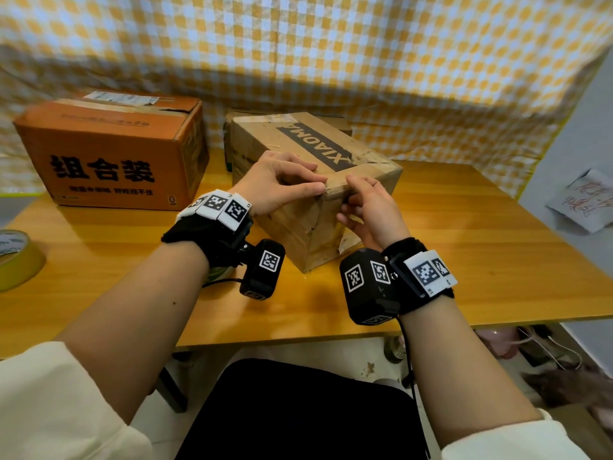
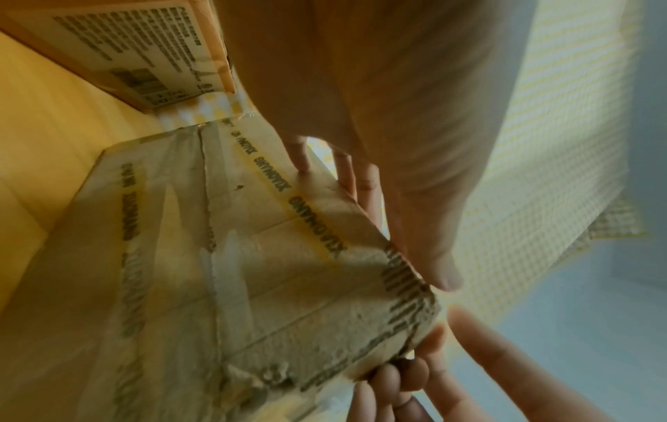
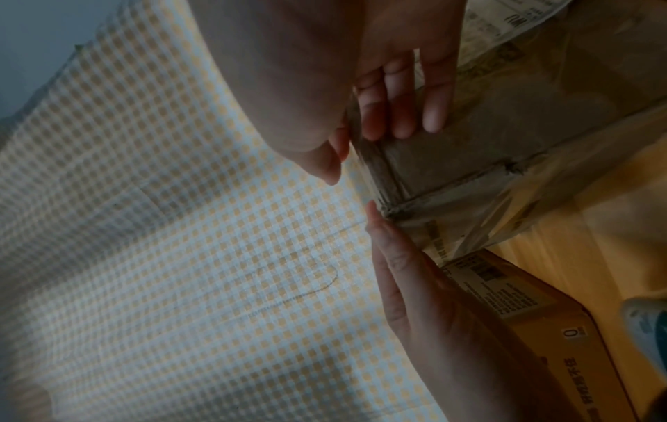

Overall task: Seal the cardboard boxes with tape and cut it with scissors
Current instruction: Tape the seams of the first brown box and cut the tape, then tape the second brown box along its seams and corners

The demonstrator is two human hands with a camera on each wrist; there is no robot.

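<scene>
**The tape could wrinkle or peel at the box corner**

The brown Xiaomi box [image 1: 308, 180] sits in the middle of the desk [image 1: 464, 247], turned at an angle. The left hand [image 1: 282, 184] lies on its top near edge, and its fingers press down at the corner. The right hand [image 1: 368, 207] curls round the near side, so its grip is closed on the box.

The corner looks torn and rough. Clear tape may not stick well there and could lift up. If the fingers rub too fast, the tape may crease.

The box could also slide on the smooth desk.

The tape roll [image 1: 16, 257] is far off at the left edge. I see no scissors. The orange box [image 1: 109, 151] waits behind.
</scene>
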